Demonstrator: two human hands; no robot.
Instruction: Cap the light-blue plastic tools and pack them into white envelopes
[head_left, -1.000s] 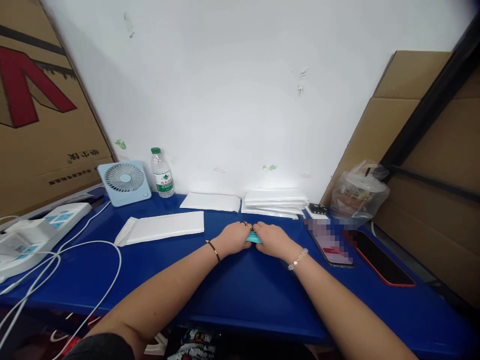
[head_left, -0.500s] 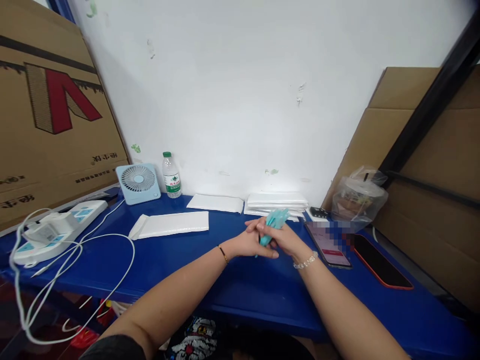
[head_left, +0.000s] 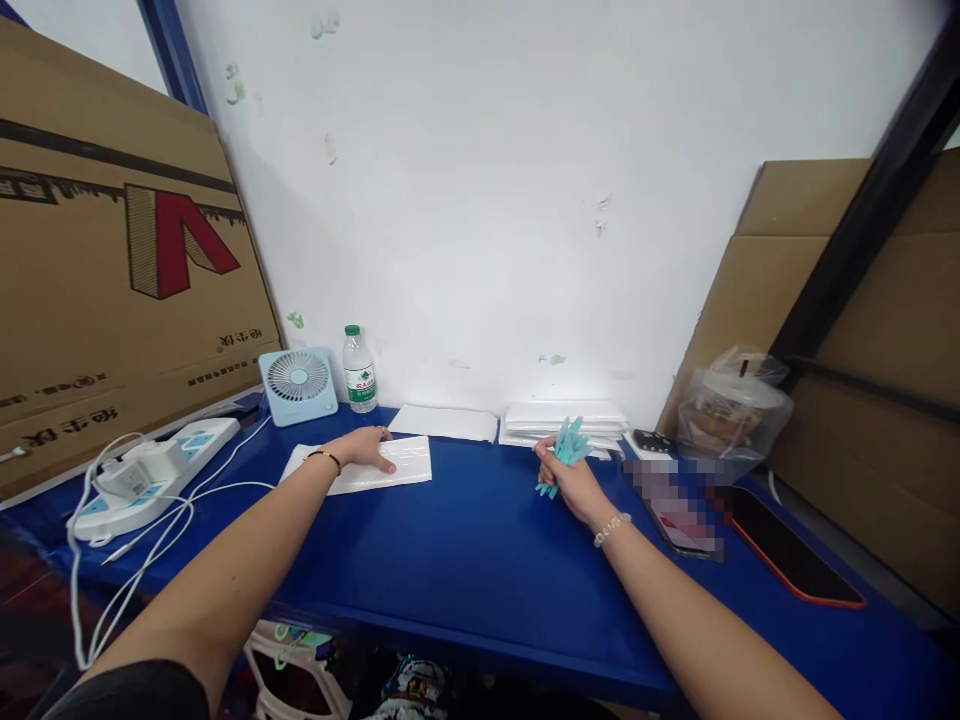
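My right hand is closed around a bunch of small teal pieces, held upright a little above the blue table. My left hand lies on a white padded envelope to the left, fingers flat on its top. Behind my right hand sits a stack of white envelopes against the wall, with another single white envelope beside it.
A small blue fan and a water bottle stand at the back left. A power strip with white cables lies at the left edge. Two phones and a bagged drink cup sit right. Cardboard boxes flank both sides.
Both hands were together on the teal pieces at the table's middle. The right hand lifted them up; the left hand let go and moved left onto the white envelope.
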